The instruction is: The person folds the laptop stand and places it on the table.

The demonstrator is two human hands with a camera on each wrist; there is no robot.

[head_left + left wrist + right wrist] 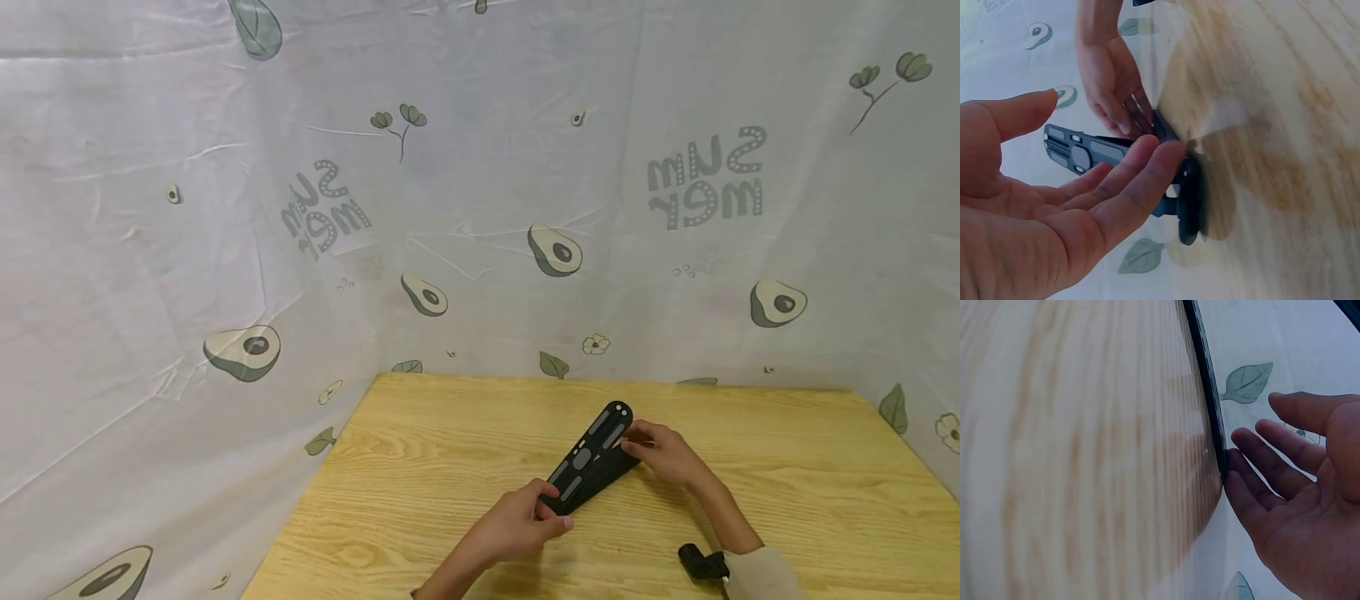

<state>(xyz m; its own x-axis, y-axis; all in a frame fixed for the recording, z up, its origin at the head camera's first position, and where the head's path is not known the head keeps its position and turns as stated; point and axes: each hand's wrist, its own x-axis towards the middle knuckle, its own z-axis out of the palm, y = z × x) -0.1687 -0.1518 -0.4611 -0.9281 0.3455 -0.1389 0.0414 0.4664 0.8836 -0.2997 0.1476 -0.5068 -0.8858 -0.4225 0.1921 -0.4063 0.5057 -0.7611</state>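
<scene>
A black folding stand [582,458] with grey pads lies partly spread on the wooden table, its upper bar raised at an angle over a lower bar [618,472]. My left hand [517,525] is at the stand's near, joined end. In the left wrist view its fingers [1138,181] are extended against that end and the thumb stands apart. At the far end is my right hand [666,452]. The right wrist view shows its relaxed fingers [1241,487] touching the tip of a thin black bar [1207,381], thumb away from it.
The wooden table [420,450] has a pale printed curtain [480,183] behind it and along its left side. A small black device [703,563] is at the right sleeve [761,575].
</scene>
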